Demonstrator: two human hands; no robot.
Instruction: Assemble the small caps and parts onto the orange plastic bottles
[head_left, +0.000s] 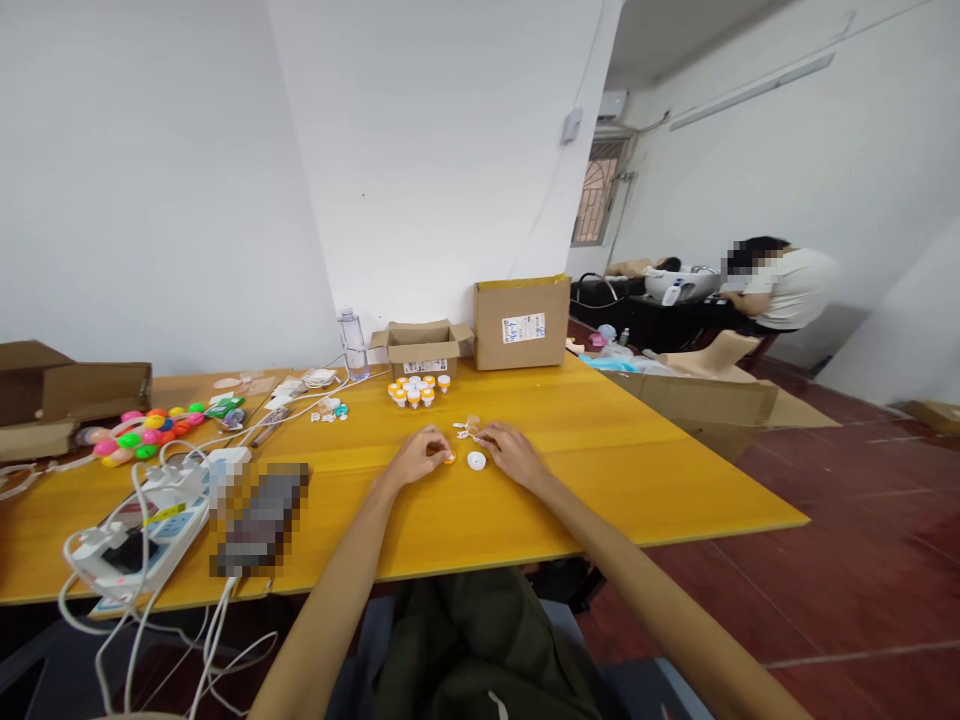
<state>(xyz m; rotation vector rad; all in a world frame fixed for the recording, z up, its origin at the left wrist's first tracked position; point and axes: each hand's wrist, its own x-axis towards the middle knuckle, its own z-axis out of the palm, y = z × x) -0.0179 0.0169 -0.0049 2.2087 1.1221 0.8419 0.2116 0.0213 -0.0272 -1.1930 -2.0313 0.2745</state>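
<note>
Your left hand point(420, 455) rests on the yellow wooden table point(600, 480), fingers curled around a small orange piece point(449, 458) at its fingertips; the grip looks like a pinch, though the piece is too small to tell more. Your right hand point(510, 452) lies just beside it, fingers bent over a tangle of small white parts point(466, 430), touching them; whether it grips them cannot be told. A white round disc point(476, 460) lies flat on the table between your two hands, apart from both.

Behind your hands stands a cluster of small orange-and-white caps point(416, 390), upright, in front of an open small cardboard box point(422, 348). A larger closed cardboard box point(522, 322) sits to its right, against the white wall point(420, 150). A clear water bottle point(351, 343) stands upright to the left of the small box.

On the table's left side: a row of coloured balls point(146, 432), another brown carton point(71, 390), white cables point(135, 560), and a white device point(139, 545) at the near edge.

The floor point(862, 520) is dark red tile. At the far right, another person point(780, 285) is at a dark bench, well apart from you.
</note>
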